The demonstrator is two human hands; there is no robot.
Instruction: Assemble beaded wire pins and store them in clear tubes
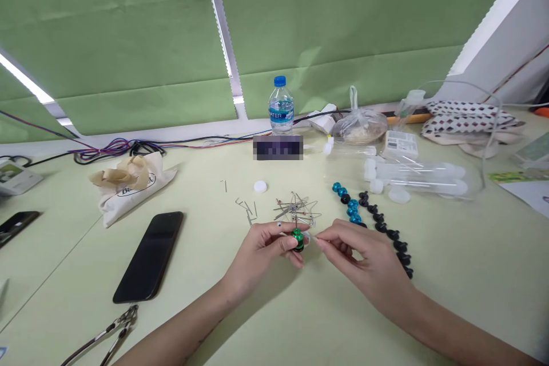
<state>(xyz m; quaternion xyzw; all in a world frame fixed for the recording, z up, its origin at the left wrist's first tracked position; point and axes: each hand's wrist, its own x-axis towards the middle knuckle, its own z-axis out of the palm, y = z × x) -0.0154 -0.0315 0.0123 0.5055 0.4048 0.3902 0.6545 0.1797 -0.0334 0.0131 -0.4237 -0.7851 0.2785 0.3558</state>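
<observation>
My left hand (274,243) is closed around a small shiny green and black knob-like part (297,238), held upright with a thin metal rod standing out of its top. Just to the right, my right hand (358,246) pinches something thin and pale between thumb and forefinger, too small to make out, its tip close to the green part. Beyond the fingers lies a heap of thin metal pins (295,206). Several small L-shaped hex keys (247,210) rest left of the heap. A row of blue knobs (352,207) and a row of black knobs (392,234) run beside my right hand.
A white round cap (260,186) lies behind the pins. Farther back stands a water bottle (281,108) behind a blurred dark box (278,148). Clear plastic tubes (416,174) lie right. On the left are a phone (150,257), a cloth pouch (132,189) and coiled cables (103,150).
</observation>
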